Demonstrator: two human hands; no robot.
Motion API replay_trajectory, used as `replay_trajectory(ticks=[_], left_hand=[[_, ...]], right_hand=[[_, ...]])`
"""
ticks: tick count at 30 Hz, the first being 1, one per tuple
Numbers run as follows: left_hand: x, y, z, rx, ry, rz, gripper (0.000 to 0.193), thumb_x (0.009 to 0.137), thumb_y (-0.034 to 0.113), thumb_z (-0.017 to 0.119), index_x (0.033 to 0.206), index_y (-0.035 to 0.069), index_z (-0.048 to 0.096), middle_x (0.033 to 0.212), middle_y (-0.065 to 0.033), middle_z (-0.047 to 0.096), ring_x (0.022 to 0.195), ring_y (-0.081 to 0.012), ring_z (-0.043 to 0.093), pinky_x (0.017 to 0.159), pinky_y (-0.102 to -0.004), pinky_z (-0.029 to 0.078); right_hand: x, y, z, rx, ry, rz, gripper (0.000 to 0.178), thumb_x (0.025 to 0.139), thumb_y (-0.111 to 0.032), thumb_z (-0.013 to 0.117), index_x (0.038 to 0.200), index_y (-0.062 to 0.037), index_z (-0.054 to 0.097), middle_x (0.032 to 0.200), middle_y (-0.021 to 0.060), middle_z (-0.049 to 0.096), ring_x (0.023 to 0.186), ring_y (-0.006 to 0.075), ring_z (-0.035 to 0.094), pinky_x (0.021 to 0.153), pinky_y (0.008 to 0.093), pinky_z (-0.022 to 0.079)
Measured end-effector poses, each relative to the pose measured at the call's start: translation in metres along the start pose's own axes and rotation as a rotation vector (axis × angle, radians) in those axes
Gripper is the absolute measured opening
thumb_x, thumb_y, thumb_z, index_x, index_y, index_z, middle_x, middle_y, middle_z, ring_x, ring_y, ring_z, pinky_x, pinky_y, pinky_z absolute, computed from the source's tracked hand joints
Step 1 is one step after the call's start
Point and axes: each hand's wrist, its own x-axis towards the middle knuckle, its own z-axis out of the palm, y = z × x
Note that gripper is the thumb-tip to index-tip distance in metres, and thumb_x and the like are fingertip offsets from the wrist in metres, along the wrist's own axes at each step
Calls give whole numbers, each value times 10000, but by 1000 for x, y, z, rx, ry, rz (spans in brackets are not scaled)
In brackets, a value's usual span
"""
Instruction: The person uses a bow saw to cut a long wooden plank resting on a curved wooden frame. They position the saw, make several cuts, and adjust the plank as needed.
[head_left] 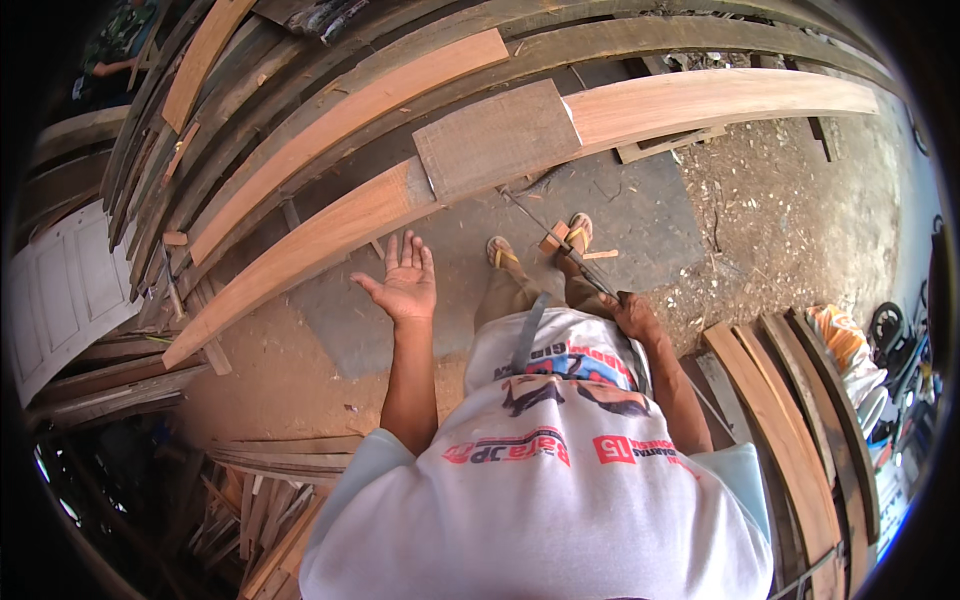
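Note:
My left hand (402,288) is raised palm up with its fingers spread and nothing in it. It is close to the near edge of a long, light reddish wooden plank (330,230), without touching it. Low by my right hip, my right hand (632,318) is closed around the end of a long, thin, dark tool (580,262). The tool slants away over my feet toward the plank; its kind is unclear, and its held end is hidden by my fingers. A rough grey-brown board (497,138) lies across the middle of the plank.
Beyond the plank lie weathered beams (680,38) and another fresh board (350,110). A small wood block (553,237) is by my sandalled feet. Planks (780,430) lean at my right, near bicycles. A white panelled door (75,290) is at the left; a person's arm (115,67) shows far left.

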Motion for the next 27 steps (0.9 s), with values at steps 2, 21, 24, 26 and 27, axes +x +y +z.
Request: replay_trajectory(ticks=[2,21,24,26,27], left_hand=[[18,8,4,-220,59,42,1166,823,963,345,1522,34,429,1491,-188,503,1295,-297,537,1093,-444,448],[58,23,47,-542,-193,157,1184,795,995,123,1651,184,219,1716,-98,206,1570,-382,186,1230,-672,176],[63,28,59,-498,-194,163,1155,795,988,68,1634,222,277,1706,-88,234,1566,-377,202,1236,-668,170],[45,28,73,-499,-157,111,1115,798,977,25,1604,291,373,1694,-52,281,1562,-344,234,1261,-622,170],[48,26,72,-465,-190,120,1120,791,981,22,1602,296,379,1694,-53,280,1562,-350,231,1259,-628,170]], right_hand=[[-7,0,21,43,11,35,717,1000,-620,554,1019,82,701,966,373,681,1015,492,688,841,514,517],[-36,4,57,398,277,133,757,1010,-645,529,941,87,709,778,224,690,756,308,661,712,455,496],[-37,13,53,470,289,50,711,1015,-622,557,795,50,634,676,73,566,670,176,505,606,398,431],[-36,41,60,486,325,17,780,981,-682,548,821,65,700,710,189,650,673,278,611,650,451,465],[-30,57,59,489,326,97,778,978,-683,552,843,67,708,727,198,662,694,285,626,664,455,471]])
